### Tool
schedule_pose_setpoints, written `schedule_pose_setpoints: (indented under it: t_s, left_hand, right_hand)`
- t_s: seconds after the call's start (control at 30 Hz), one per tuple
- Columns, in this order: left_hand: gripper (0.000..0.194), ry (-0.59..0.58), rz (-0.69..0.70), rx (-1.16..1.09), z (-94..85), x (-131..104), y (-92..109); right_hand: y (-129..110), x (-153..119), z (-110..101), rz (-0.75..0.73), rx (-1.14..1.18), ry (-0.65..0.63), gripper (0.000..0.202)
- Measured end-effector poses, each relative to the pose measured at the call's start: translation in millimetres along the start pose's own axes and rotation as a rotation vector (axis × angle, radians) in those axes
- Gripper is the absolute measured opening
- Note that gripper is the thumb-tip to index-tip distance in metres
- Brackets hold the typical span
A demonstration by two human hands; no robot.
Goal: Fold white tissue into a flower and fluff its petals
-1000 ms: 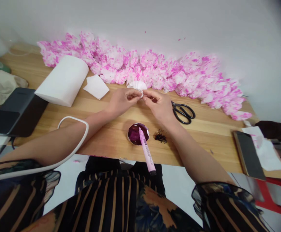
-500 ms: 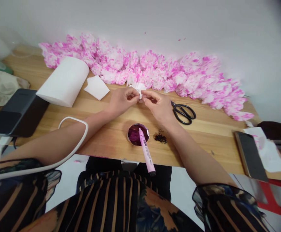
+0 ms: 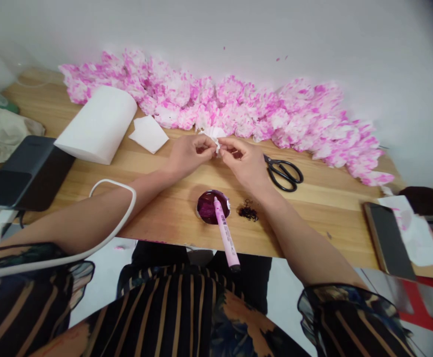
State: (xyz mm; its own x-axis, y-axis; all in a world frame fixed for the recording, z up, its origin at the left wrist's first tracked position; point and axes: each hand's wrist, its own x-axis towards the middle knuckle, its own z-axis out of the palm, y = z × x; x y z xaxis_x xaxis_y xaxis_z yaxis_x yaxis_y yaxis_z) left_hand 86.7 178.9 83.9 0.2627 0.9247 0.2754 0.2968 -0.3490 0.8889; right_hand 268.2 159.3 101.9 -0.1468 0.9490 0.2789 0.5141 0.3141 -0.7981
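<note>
A small gathered piece of white paper [image 3: 216,133] is pinched between my two hands near the middle of the table. My left hand [image 3: 193,154] holds it from the left, thumb against fingers. From the right, my right hand [image 3: 244,159] pinches the same piece, its fingertips almost touching the left ones. Closer to me, a pink marker [image 3: 226,235] leans in a round dish [image 3: 206,207] with dark purple inside. Small black bands [image 3: 248,211] lie beside the dish. Black-handled scissors [image 3: 283,173] rest by my right wrist, their blades partly hidden.
Pink and white paper flowers [image 3: 231,101] line the wall. At the left are a white roll [image 3: 99,124], white paper squares [image 3: 149,134], a black box [image 3: 26,173] and a white cable [image 3: 121,220] crossing my left forearm. A phone [image 3: 389,240] lies at the right.
The white paper between my fingertips has shifted slightly and looks more pinched at its lower end. Both hands remain in nearly the same place.
</note>
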Motion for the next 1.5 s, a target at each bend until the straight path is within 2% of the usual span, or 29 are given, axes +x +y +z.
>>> schedule_pose_setpoints:
  t_s: [0.57, 0.8, 0.9, 1.1, 1.33, 1.5]
  left_hand:
    - [0.003, -0.005, -0.049, -0.147, -1.7, 3, 3]
    - [0.02, -0.027, -0.091, -0.135, -4.5, 1, 10]
    - [0.025, -0.021, -0.095, -0.104, -4.1, 0, 12]
    - [0.005, 0.019, -0.048, -0.044, -2.5, 2, 4]
    - [0.008, 0.052, -0.044, -0.032, -2.9, 5, -2]
    - [0.009, 0.051, -0.031, 0.016, -4.2, 5, 0]
  right_hand:
    - [13, 3, -2, 0.074, 0.162, 0.075, 0.029]
    - [15, 3, 2, 0.153, 0.302, 0.034, 0.028]
    - [11, 0, 3, 0.131, 0.256, 0.023, 0.027]
    - [3, -2, 2, 0.099, 0.159, -0.01, 0.027]
    - [4, 1, -4, 0.031, -0.011, 0.038, 0.027]
    - [-2, 0, -6, -0.097, -0.199, 0.052, 0.024]
